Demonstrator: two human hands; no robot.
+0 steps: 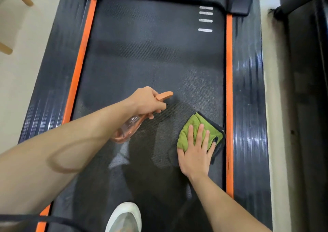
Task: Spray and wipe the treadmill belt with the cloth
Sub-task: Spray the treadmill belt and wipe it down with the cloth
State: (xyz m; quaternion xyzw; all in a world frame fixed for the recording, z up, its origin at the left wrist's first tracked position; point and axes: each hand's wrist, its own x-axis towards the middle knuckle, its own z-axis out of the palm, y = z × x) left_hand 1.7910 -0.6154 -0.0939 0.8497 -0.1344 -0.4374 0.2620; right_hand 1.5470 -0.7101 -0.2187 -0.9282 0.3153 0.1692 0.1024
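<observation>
The treadmill belt [150, 54] ran lengthwise away from the camera, bordered by an orange strip [229, 89] on its right edge and a matching one on its left.

The green cloth [192, 122], folded and dark on its underside, lay flat on the belt at the right edge, its dark border just beside the orange strip. The right hand [194, 157] rested palm-down on the cloth with fingers straight and spread. The fingers covered the cloth's near half, and the far corner showed beyond the fingertips.

The left hand [147, 101] was over the middle of the belt, left of the cloth and apart from it. Its fingers were curled round the neck of a clear spray bottle [127, 130], whose orange head pointed toward the belt's right side.

A light shoe [124, 217] stood on the belt at the near end.
</observation>
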